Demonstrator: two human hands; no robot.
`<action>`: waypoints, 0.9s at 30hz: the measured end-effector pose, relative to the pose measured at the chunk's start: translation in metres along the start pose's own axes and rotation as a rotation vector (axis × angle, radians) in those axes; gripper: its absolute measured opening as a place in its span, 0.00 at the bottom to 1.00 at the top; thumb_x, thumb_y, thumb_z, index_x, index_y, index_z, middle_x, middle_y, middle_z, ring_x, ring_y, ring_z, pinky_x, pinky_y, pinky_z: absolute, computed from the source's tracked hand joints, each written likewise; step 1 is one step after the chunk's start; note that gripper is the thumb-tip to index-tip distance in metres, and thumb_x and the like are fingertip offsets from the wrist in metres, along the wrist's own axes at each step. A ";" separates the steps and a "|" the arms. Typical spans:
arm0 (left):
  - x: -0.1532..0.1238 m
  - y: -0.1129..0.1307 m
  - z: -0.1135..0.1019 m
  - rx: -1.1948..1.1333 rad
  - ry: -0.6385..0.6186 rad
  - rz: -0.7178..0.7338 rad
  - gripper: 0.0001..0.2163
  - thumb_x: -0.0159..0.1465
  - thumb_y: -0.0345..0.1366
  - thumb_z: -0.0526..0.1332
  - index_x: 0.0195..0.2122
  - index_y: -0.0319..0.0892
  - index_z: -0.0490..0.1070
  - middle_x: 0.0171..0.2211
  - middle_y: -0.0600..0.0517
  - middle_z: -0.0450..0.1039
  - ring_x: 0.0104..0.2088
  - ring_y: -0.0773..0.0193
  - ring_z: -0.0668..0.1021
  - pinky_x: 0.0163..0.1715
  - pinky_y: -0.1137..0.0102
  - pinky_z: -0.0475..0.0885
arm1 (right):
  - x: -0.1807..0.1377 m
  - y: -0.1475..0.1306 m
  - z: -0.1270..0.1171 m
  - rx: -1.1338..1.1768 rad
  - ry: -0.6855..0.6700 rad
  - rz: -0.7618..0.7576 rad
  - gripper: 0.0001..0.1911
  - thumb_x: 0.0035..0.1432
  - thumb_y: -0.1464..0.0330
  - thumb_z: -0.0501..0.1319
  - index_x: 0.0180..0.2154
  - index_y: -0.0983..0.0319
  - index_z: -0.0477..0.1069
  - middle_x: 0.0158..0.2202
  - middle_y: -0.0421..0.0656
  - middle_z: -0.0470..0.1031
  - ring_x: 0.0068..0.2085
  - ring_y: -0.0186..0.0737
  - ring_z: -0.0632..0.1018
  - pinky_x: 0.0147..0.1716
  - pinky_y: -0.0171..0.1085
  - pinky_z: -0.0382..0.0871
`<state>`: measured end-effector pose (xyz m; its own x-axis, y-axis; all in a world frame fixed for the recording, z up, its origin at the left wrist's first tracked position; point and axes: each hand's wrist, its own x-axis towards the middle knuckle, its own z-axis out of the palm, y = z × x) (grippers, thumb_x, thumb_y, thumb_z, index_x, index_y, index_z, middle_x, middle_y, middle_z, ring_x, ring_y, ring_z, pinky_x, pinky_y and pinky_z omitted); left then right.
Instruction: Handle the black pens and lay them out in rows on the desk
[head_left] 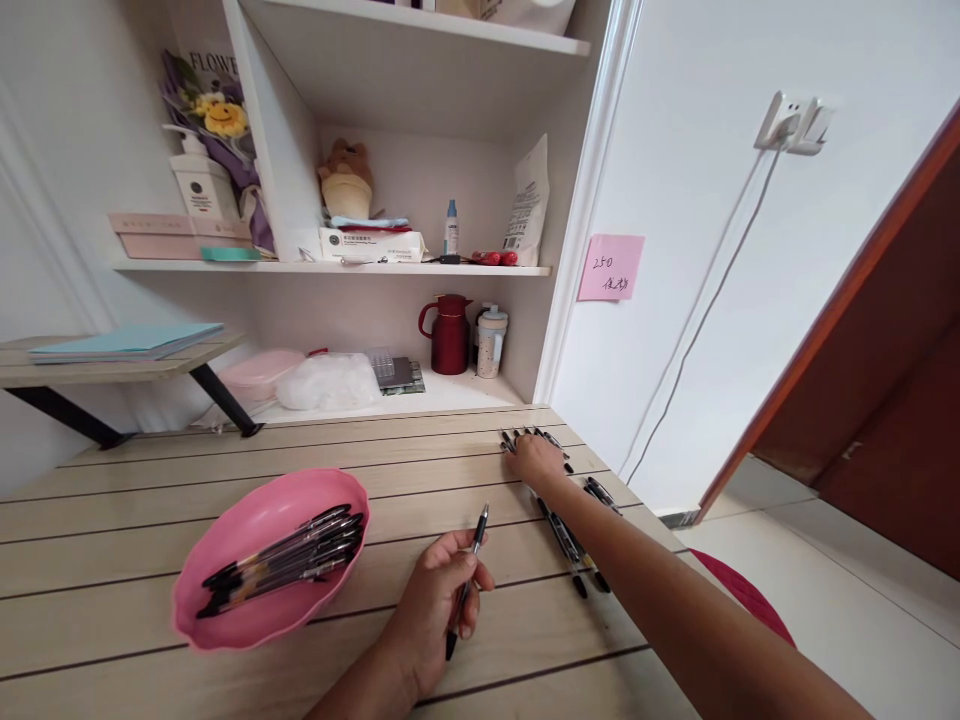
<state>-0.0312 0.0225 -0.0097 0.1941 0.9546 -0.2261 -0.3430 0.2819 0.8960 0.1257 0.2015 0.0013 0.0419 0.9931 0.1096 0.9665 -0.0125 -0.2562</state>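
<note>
My left hand (442,595) is closed around a pen (480,530) with a silver tip, a black grip and a black lower end. The pen stands tilted, its tip pointing up and away from me. Farther back on the right, my right hand (538,458) rests over a group of short dark pen-like pieces (555,440), its fingers mostly hidden. Beneath and beside my right forearm lie several black-ended pens (562,545), with more dark pens (600,494) to their right. On the left, a pink scalloped tray (262,500) holds several clear-barrelled pens (300,555) in a pile.
The wooden table (405,480) meets a white shelf unit (480,395) at the back. On it stand a red jug (450,335), a patterned cup (491,343) and a plastic bag (330,381). A small raised stand (120,370) is at the left.
</note>
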 end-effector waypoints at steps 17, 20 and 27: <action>-0.005 0.003 0.003 -0.064 0.016 0.134 0.11 0.55 0.36 0.56 0.39 0.41 0.63 0.25 0.56 0.66 0.15 0.77 0.62 0.13 0.79 0.52 | -0.113 -0.042 -0.015 1.322 -0.433 0.038 0.23 0.46 0.48 0.54 0.25 0.63 0.64 0.22 0.40 0.70 0.22 0.29 0.69 0.20 0.29 0.58; -0.004 0.003 0.003 -0.033 0.034 0.146 0.11 0.55 0.35 0.56 0.39 0.41 0.63 0.25 0.56 0.66 0.15 0.77 0.62 0.13 0.79 0.52 | -0.127 -0.049 -0.011 1.508 -0.349 0.116 0.21 0.38 0.52 0.63 0.22 0.63 0.62 0.17 0.36 0.65 0.19 0.27 0.64 0.19 0.29 0.54; -0.004 0.003 0.002 -0.019 0.035 0.120 0.11 0.54 0.35 0.56 0.39 0.40 0.63 0.24 0.55 0.66 0.15 0.77 0.63 0.12 0.79 0.52 | -0.123 -0.047 -0.003 1.583 -0.279 0.082 0.20 0.39 0.55 0.64 0.20 0.64 0.63 0.15 0.36 0.65 0.18 0.26 0.62 0.19 0.29 0.53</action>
<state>-0.0311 0.0196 -0.0051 0.1188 0.9842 -0.1312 -0.3790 0.1671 0.9102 0.0758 0.0796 0.0030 -0.1384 0.9873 -0.0777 -0.2636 -0.1124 -0.9581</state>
